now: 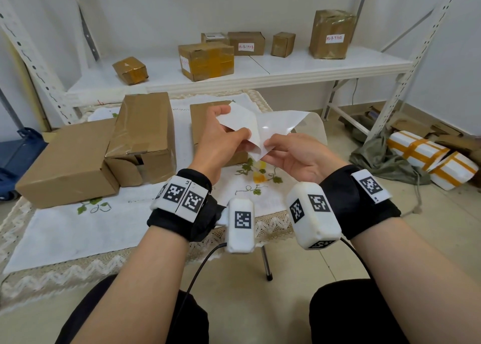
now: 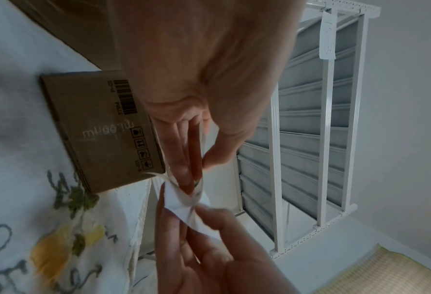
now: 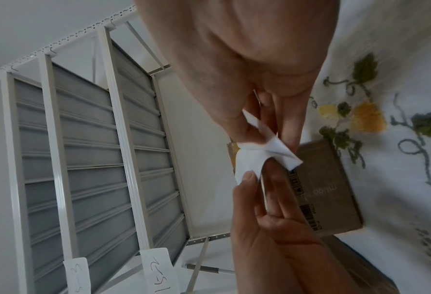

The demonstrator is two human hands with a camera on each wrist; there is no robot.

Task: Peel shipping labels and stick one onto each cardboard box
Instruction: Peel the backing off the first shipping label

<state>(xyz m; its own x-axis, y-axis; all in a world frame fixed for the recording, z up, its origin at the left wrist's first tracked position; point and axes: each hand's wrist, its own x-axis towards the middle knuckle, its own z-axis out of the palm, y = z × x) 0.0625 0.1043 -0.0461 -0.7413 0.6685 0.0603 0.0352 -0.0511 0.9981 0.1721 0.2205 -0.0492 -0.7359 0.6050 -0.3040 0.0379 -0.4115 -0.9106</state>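
Observation:
Above the table my left hand [image 1: 243,138] pinches a corner of a matte white label [image 1: 234,116], and my right hand [image 1: 269,146] pinches the glossy backing sheet [image 1: 282,125]. The two sheets are spread apart in a V and still join near my fingertips. Both wrist views show the pinched paper [image 2: 184,202] [image 3: 259,157] between the two hands. A small cardboard box [image 1: 203,117] [image 2: 103,127] [image 3: 327,189] lies right behind my hands. A taped box [image 1: 145,133] and a larger plain box [image 1: 70,161] stand on the left of the embroidered cloth [image 1: 78,229].
A white shelf [image 1: 286,68] behind the table carries several boxes, some with handwritten labels. White foam parcels [image 1: 432,156] with orange tape and a green cloth lie on the floor at right. A blue crate [image 1: 15,156] stands at far left.

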